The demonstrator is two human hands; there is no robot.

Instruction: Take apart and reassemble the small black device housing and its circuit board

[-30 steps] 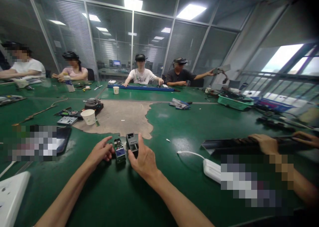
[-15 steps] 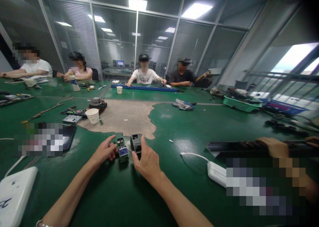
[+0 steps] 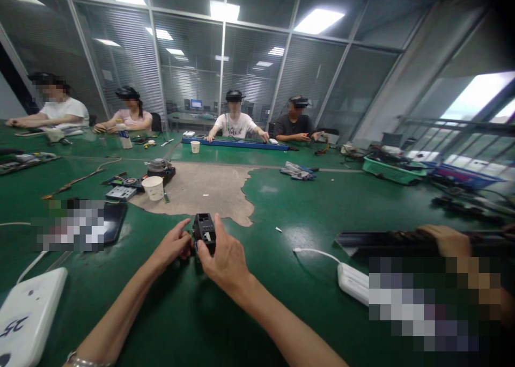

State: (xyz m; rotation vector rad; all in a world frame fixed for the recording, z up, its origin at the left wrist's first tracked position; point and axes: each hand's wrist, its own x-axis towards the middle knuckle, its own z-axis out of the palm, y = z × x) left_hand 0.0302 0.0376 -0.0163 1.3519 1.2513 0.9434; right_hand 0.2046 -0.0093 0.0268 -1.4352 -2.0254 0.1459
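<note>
My right hand [image 3: 226, 254] grips a dark plastic housing [image 3: 204, 228] between thumb and fingers, just above the green table. Against the left side of the housing is my left hand [image 3: 176, 243], its index finger stretched forward and the other fingers curled. The small circuit board with the blue part is now mostly hidden behind or under the housing, so whether my left hand holds it cannot be made out.
Beyond my hands lies a bare patch [image 3: 201, 190] with a paper cup [image 3: 153, 188] beside it. A white power bank [image 3: 34, 313] is at the left. A neighbour's hand [image 3: 448, 241] rests on a long black part [image 3: 374, 242] at the right.
The housing has moved left with my right hand, from beside the circuit board to over it. My left hand stays about where it was. The far person at the right has lowered a hand.
</note>
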